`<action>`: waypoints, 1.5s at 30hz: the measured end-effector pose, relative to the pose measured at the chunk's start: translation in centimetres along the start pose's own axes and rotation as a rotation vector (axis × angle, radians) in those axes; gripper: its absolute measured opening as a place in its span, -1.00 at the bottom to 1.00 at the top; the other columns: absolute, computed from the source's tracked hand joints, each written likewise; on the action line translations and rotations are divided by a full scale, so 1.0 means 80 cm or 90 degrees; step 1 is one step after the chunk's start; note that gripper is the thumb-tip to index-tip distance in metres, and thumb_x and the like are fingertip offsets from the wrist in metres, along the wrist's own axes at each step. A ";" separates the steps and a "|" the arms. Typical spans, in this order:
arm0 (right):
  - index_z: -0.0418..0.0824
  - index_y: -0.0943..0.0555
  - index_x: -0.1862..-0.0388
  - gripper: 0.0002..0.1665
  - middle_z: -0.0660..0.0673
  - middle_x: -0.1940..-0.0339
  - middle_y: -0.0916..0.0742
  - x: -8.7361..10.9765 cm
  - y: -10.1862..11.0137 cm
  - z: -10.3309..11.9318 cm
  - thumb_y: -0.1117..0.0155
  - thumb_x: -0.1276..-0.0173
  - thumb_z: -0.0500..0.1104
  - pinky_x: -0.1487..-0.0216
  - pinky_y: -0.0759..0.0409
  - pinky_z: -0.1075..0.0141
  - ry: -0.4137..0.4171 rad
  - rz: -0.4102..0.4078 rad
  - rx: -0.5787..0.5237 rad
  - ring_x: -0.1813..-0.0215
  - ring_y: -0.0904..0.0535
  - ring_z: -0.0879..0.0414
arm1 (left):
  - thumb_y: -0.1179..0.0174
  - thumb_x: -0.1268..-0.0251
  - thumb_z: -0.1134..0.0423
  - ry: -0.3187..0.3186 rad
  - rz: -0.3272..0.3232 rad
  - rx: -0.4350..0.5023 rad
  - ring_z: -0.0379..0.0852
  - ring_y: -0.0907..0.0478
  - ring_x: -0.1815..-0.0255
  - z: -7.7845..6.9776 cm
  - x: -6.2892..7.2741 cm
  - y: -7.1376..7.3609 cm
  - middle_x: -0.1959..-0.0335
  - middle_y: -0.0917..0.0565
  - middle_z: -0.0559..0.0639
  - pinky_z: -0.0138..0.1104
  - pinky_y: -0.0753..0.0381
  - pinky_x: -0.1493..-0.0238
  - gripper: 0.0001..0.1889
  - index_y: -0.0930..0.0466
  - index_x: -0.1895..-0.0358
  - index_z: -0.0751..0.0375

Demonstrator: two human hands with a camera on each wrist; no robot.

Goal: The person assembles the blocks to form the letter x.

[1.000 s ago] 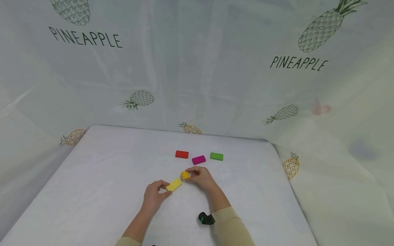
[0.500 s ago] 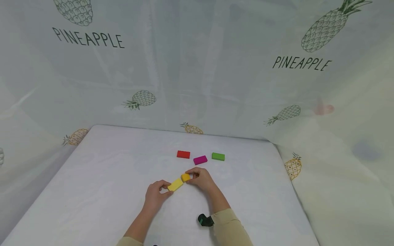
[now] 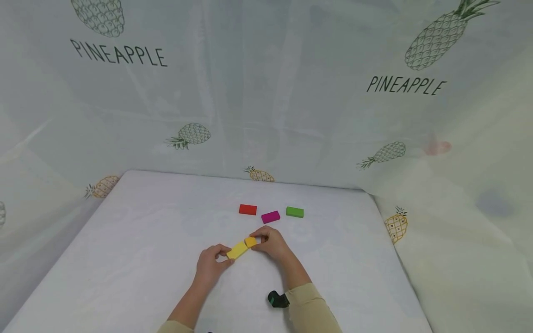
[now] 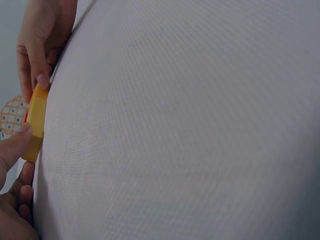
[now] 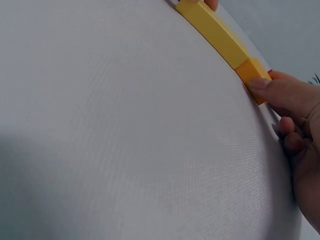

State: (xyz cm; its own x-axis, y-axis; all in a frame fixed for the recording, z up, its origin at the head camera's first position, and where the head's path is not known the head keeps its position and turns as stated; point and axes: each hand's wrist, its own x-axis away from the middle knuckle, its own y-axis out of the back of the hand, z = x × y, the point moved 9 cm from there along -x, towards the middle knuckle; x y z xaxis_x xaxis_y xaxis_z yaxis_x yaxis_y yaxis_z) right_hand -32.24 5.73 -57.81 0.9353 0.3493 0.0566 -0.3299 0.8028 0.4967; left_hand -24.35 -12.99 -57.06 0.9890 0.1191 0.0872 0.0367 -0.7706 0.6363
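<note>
In the head view my left hand [image 3: 209, 263] pinches a long light-yellow block [image 3: 237, 250] at its near end, thumb on one side and fingers on the other. A shorter orange-yellow block [image 3: 251, 242] is pinched between the thumb and fingers of my right hand [image 3: 273, 243]. The two blocks lie end to end on the white cloth. Seen from the right wrist, the orange-yellow block [image 5: 253, 76] meets the end of the light-yellow block [image 5: 215, 34], roughly in line with it. The left wrist view shows both hands at opposite ends of the pair.
Beyond the hands lie a red block [image 3: 247, 210], a magenta block [image 3: 270, 217] and a green block [image 3: 294, 212]. A dark wrist device [image 3: 278, 299] sits beside my right sleeve. A pineapple-print curtain [image 3: 266, 92] stands behind the white table [image 3: 145, 222].
My right hand has turned the orange-yellow block and moved it against the end of the light-yellow block. The gap between them has closed. My left hand has kept its grip.
</note>
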 end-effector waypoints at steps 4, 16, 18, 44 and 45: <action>-0.03 -0.77 0.12 -0.67 0.05 0.35 -0.59 0.000 -0.001 -0.003 -0.55 -0.09 -0.24 0.38 -0.47 0.39 0.001 0.004 0.000 0.34 -0.45 0.13 | -0.48 -0.02 0.31 -0.001 0.001 0.001 -0.07 -0.42 0.18 0.001 0.000 0.000 0.30 -0.59 -0.14 -0.17 -0.45 0.14 -0.70 -0.69 0.12 0.08; -0.02 -0.75 0.07 -0.64 0.03 0.37 -0.58 0.000 -0.005 -0.001 -0.56 -0.10 -0.16 0.39 -0.43 0.40 -0.011 0.029 0.011 0.34 -0.43 0.13 | -0.48 -0.04 0.30 0.005 -0.002 0.002 -0.05 -0.41 0.15 0.003 0.000 0.000 0.28 -0.58 -0.13 -0.16 -0.47 0.11 -0.70 -0.69 0.11 0.07; -0.03 -0.75 0.07 -0.63 0.02 0.37 -0.58 0.000 -0.005 0.001 -0.56 -0.10 -0.16 0.39 -0.43 0.39 -0.007 0.031 0.014 0.34 -0.42 0.12 | -0.48 -0.05 0.30 0.007 -0.002 -0.001 -0.05 -0.41 0.15 0.004 0.000 -0.001 0.28 -0.58 -0.13 -0.16 -0.48 0.11 -0.70 -0.69 0.11 0.07; -0.03 -0.72 0.05 -0.69 0.03 0.34 -0.60 0.003 -0.004 0.001 -0.48 -0.20 -0.14 0.36 -0.40 0.38 -0.017 0.011 -0.005 0.33 -0.42 0.12 | -0.47 -0.04 0.31 -0.016 0.004 -0.012 -0.06 -0.39 0.18 0.001 0.001 -0.002 0.33 -0.52 -0.13 -0.19 -0.41 0.17 -0.62 -0.71 0.00 0.02; -0.03 -0.72 0.05 -0.69 0.03 0.34 -0.60 0.002 -0.003 0.001 -0.48 -0.19 -0.13 0.36 -0.41 0.38 -0.016 0.010 -0.005 0.33 -0.42 0.12 | -0.47 -0.05 0.30 -0.014 0.004 -0.012 -0.06 -0.38 0.18 0.000 0.001 -0.002 0.33 -0.51 -0.13 -0.19 -0.41 0.17 -0.62 -0.71 0.00 0.02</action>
State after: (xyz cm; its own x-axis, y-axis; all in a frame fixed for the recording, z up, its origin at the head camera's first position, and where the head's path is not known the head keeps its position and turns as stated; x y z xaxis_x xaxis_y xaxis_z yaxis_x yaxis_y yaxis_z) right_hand -31.96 5.54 -57.88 0.9329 0.3496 0.0864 -0.3454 0.8008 0.4894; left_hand -24.29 -12.89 -57.17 0.9922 0.1006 0.0740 0.0284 -0.7589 0.6506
